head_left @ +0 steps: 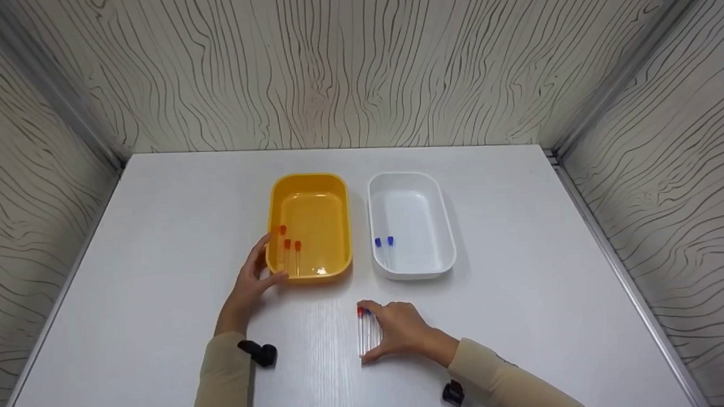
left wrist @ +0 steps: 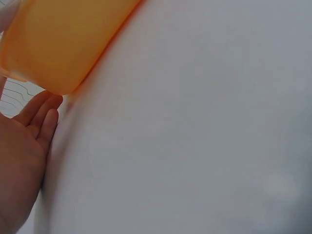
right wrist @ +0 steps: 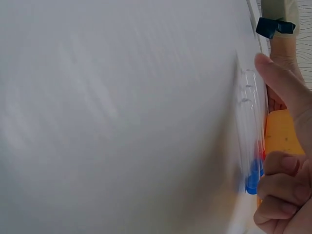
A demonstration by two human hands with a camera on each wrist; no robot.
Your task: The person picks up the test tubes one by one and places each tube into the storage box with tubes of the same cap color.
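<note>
The left hand (head_left: pixel 248 286) grips the near left corner of the yellow tray (head_left: pixel 343 228), its thumb at the near rim and fingers along the side. In the left wrist view, its other fingers (left wrist: pixel 41 114) lie beside the tray's wall (left wrist: pixel 58 44). The right hand (head_left: pixel 402 327) spans several clear tubes (head_left: pixel 362 336) lying side by side on the table, thumb by their near ends, fingers over the capped ends. Red and blue caps (right wrist: pixel 252 184) show beside its curled fingers in the right wrist view; the thumb (right wrist: pixel 280 80) looks slightly apart from the tubes.
Red-capped tubes (head_left: pixel 298 257) lie inside the yellow tray at its near left. A white tray (head_left: pixel 449 239) stands to its right, with two blue-capped tubes (head_left: pixel 391 250) inside. Patterned panels (head_left: pixel 321 66) border the white table (head_left: pixel 521 282) at the back and sides.
</note>
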